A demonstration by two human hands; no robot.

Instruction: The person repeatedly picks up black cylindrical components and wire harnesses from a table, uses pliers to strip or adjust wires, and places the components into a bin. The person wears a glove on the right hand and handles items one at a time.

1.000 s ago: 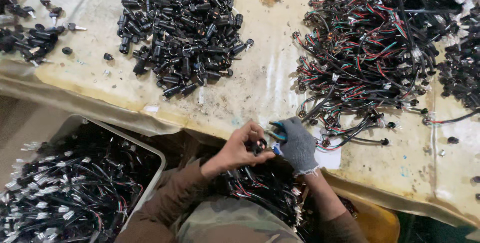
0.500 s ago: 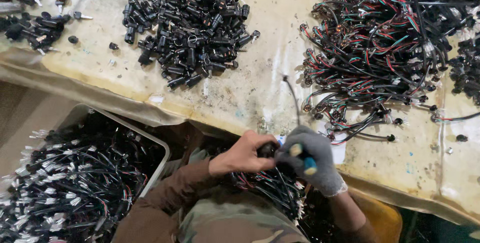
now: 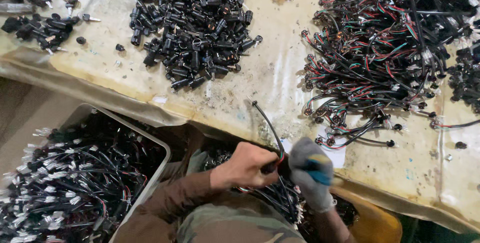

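My bare left hand [image 3: 246, 164] is closed around a black cable [image 3: 266, 123] whose free end rises over the table's edge. My right hand [image 3: 309, 172], in a grey glove, grips a blue-handled tool pressed against the same cable right beside the left hand. Both hands work above a bundle of wired connectors [image 3: 272, 203] in my lap. A pile of black cylindrical connectors [image 3: 195, 23] lies on the table [image 3: 270, 73] ahead, and a tangle of red, green and black wires [image 3: 390, 58] lies to the right.
A grey bin [image 3: 150, 173] at lower left holds many black cables with white tags. A smaller heap of black parts [image 3: 42, 25] lies at the table's far left. More black pieces [image 3: 465, 78] sit at the right edge. A yellow container [image 3: 375, 220] is under my right arm.
Both hands have dropped lower and toward me, off the table's edge. The cable's free end now sticks up over the table. The view has shifted slightly.
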